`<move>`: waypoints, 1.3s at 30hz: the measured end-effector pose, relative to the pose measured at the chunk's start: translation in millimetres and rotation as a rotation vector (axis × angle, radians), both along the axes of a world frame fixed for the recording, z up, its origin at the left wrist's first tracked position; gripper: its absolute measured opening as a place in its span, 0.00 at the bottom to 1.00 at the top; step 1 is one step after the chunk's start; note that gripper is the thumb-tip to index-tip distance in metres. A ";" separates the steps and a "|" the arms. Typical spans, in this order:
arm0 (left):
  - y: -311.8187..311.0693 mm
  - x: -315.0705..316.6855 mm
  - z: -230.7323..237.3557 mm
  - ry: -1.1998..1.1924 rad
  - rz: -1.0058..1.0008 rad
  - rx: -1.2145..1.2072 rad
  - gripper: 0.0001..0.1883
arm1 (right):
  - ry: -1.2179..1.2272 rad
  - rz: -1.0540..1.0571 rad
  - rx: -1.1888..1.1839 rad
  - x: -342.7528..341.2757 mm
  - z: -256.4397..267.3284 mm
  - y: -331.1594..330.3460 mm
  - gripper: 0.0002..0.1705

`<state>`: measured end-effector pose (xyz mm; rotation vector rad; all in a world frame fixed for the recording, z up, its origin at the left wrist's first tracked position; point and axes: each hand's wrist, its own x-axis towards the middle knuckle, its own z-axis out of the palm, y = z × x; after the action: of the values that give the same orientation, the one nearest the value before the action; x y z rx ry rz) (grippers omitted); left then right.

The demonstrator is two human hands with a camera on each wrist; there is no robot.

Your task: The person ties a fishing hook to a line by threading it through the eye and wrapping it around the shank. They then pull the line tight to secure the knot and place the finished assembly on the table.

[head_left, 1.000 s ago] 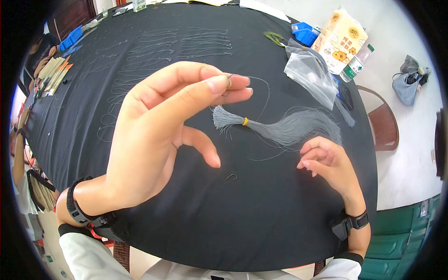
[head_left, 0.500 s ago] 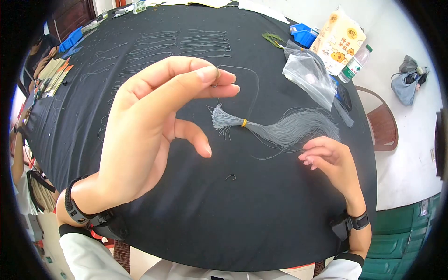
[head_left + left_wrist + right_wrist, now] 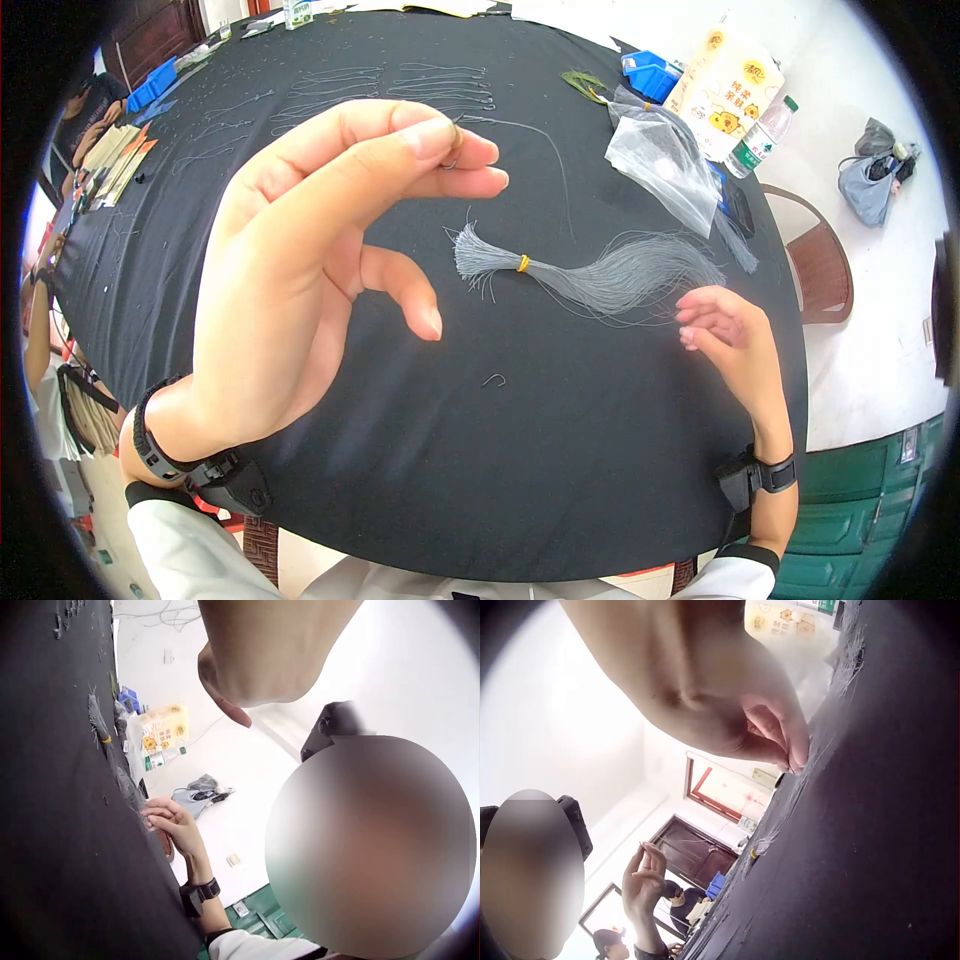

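Observation:
My left hand (image 3: 300, 250) is raised over the table, its thumb and index finger pinching a small fish hook (image 3: 455, 150), mostly hidden by the fingertips. A thin grey fishing line (image 3: 545, 133) trails right from these fingers and curves downward. My right hand (image 3: 733, 327) is at the loose end of a grey bundle of fishing line (image 3: 630, 275), tied with a yellow band (image 3: 523, 263). In the right wrist view, thumb and index fingertip of the right hand (image 3: 780, 735) meet close over the table, at the strands. Another fish hook (image 3: 495, 380) lies in front of the bundle.
Rows of looped lines (image 3: 435, 90) lie behind my left hand on the black cloth (image 3: 560, 470). At the back right are a clear plastic bag (image 3: 660, 170), a tissue pack (image 3: 725, 95), a water bottle (image 3: 765, 135) and a blue bin (image 3: 650, 72). Other people sit at the far left.
My left hand has moved left and slightly up, with the line trailing from it. The right hand has shifted right, and a loose strand in front of the bundle has drawn in that way.

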<state>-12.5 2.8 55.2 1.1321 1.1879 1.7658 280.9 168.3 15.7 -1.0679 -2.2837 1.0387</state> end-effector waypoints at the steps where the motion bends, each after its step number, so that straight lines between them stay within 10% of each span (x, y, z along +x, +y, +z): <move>1: 0.1 -0.1 0.0 0.000 -0.002 0.000 0.11 | -0.004 0.004 0.065 0.9 -1.3 0.4 0.15; 21: -5.3 16.6 -1.3 -0.145 -0.239 -0.181 0.06 | 0.091 0.661 0.789 -65.3 31.2 -80.5 0.19; 39: -12.9 25.8 -1.4 -0.223 -0.478 -0.416 0.06 | 0.488 0.588 1.037 -91.6 23.0 -74.2 0.12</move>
<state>13.3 -10.1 53.8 0.8539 0.9866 1.1786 189.3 94.1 38.6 0.2555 -2.2261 0.1137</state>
